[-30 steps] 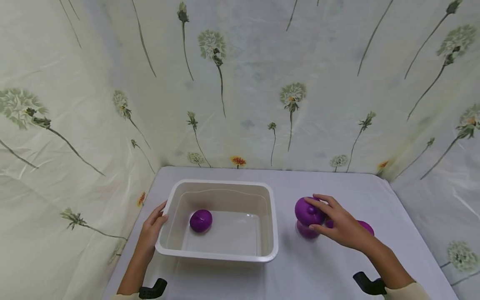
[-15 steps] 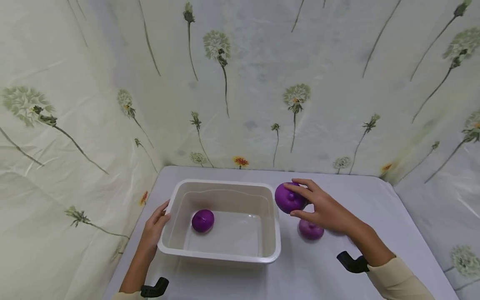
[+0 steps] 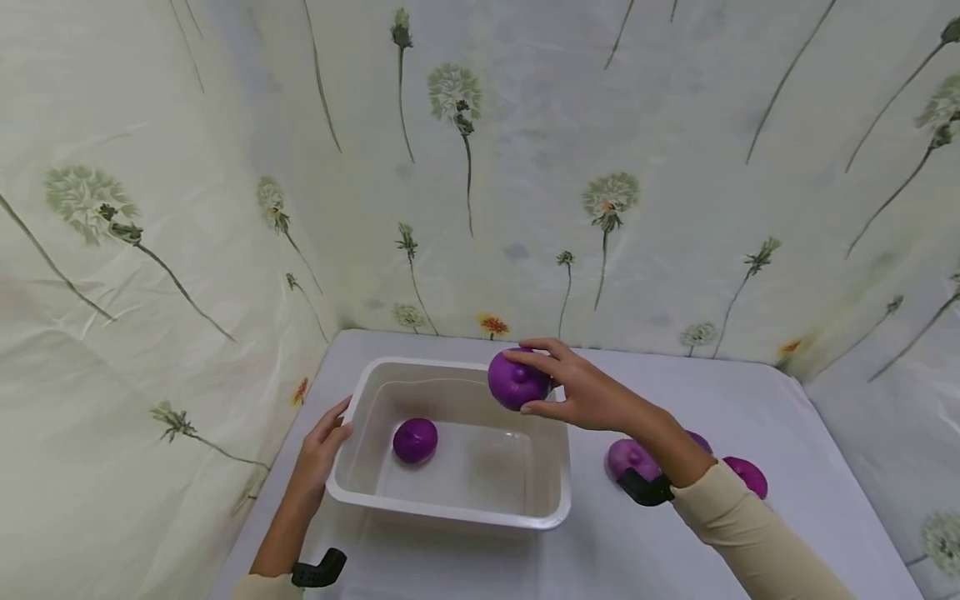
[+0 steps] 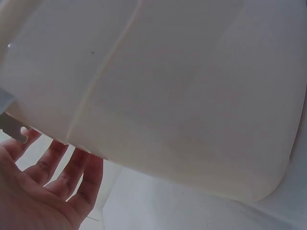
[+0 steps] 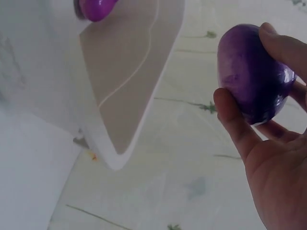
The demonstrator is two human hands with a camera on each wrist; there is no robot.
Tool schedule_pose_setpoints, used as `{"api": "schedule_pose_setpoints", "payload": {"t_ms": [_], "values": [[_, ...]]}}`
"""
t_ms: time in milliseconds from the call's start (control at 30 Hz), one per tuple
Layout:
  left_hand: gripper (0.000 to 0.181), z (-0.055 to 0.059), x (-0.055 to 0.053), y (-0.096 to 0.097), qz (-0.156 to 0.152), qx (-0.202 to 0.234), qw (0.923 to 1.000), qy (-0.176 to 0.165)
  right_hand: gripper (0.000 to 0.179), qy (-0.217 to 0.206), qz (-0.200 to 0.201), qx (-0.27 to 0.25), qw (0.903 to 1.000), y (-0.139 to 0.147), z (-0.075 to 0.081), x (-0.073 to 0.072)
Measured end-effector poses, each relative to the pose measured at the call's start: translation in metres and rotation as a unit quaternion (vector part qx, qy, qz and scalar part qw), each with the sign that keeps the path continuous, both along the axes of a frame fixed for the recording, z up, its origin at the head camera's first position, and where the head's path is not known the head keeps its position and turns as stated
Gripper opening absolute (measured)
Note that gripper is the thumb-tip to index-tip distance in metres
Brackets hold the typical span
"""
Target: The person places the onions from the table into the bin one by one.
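Observation:
My right hand (image 3: 581, 387) holds a glossy purple ball with a small nub (image 3: 517, 379) between thumb and fingers, above the far right rim of a white plastic tub (image 3: 450, 512). In the right wrist view the same purple ball (image 5: 252, 72) looks slightly oblong, and the fingers (image 5: 232, 112) wrap round its side. On the tub's floor, towards the left, lies another purple ball (image 3: 415, 441). At the tub's left side my left hand (image 3: 318, 454) grips the rim. The left wrist view has its fingers (image 4: 88, 184) under the tub's edge; the thumb is hidden there.
Right of the tub, a lighter purple ball (image 3: 630, 460) and a magenta one (image 3: 746, 477) lie on the white-covered table (image 3: 720, 392). Another purple ball (image 3: 699, 440) is partly hidden by the right forearm. A flower-printed curtain (image 3: 525, 167) stands behind.
My right hand has lifted the purple ball from beside the others and carried it left, over the tub's rim. The left hand keeps its place on the tub. The view has shifted slightly.

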State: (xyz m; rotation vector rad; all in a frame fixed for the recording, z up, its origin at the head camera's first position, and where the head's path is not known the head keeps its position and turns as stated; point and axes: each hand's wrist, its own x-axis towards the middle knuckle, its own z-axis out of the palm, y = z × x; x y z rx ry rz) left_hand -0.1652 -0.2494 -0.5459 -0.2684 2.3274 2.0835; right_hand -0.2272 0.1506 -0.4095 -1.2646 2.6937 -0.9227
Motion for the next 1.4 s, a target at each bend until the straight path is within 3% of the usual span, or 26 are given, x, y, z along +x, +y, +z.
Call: {"api": "schedule_pose_setpoints", "payload": {"t_ms": [267, 567, 867, 1067, 1400], "values": [[0.044, 0.003, -0.002, 0.0, 0.007, 0.003, 1.0, 0.001, 0.07, -0.054, 0.044, -0.002, 0.9975, -0.048, -0.006, -0.011], [0.044, 0.002, -0.005, -0.003, 0.015, 0.002, 0.9998, 0.015, 0.07, -0.109, 0.082, 0.003, 0.9906, -0.093, -0.027, -0.019], [0.044, -0.003, -0.006, 0.0, 0.004, 0.009, 0.9998, 0.016, 0.07, -0.077, 0.1, 0.046, 0.991, -0.116, -0.055, -0.025], [0.044, -0.003, -0.004, -0.003, 0.007, 0.009, 0.9997, 0.023, 0.069, -0.061, 0.102, 0.068, 0.9905, -0.135, -0.065, -0.024], [0.044, -0.002, -0.004, -0.004, 0.004, 0.012, 0.9997, 0.02, 0.069, -0.077, 0.121, 0.087, 0.9859, -0.155, -0.088, -0.023]]}}
